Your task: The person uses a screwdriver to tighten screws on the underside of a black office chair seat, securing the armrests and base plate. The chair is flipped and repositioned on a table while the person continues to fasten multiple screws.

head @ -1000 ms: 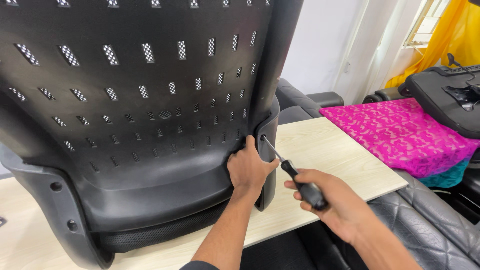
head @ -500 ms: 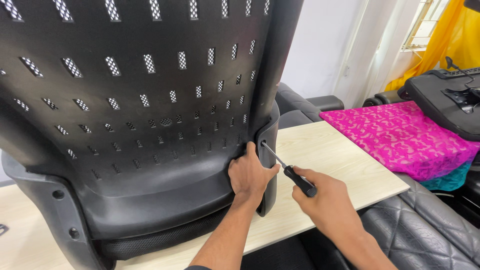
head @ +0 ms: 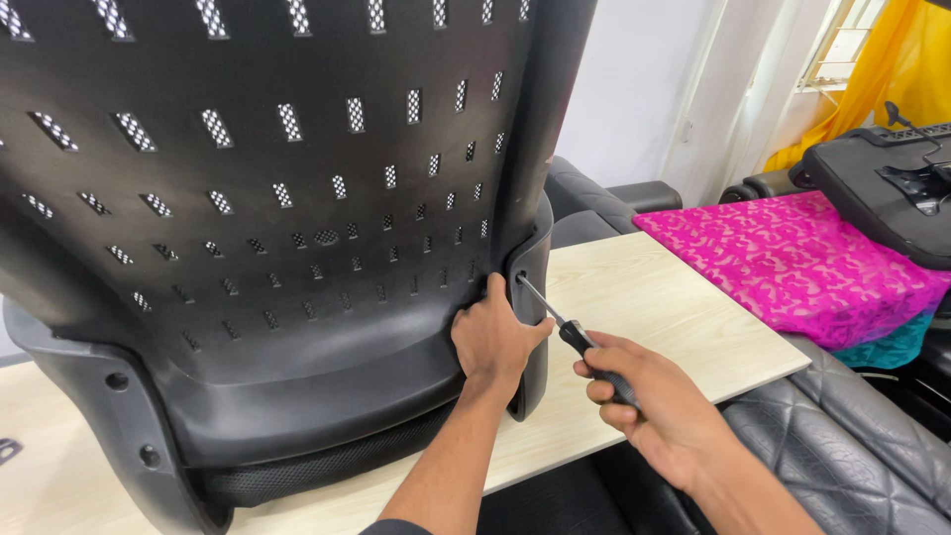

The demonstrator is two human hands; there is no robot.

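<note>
A large black plastic chair back (head: 258, 198) with rows of small slots stands on a pale wooden table (head: 644, 307). My left hand (head: 492, 340) presses against its lower right corner, fingers wrapped on the edge of the side bracket (head: 535, 287). My right hand (head: 649, 406) grips the black handle of a screwdriver (head: 580, 342). The thin metal shaft runs up-left and its tip sits in a screw hole in the bracket, just right of my left hand's fingertips.
A bright pink patterned cloth (head: 792, 263) lies over a teal one to the right. Black quilted leather seating (head: 842, 456) runs under and beside the table. Another black chair part (head: 892, 188) rests at far right, with yellow curtain (head: 892, 69) behind.
My right hand has turned on the screwdriver handle, fingers shifting around it, while the tip stays in the same hole. My left hand holds its place on the chair back.
</note>
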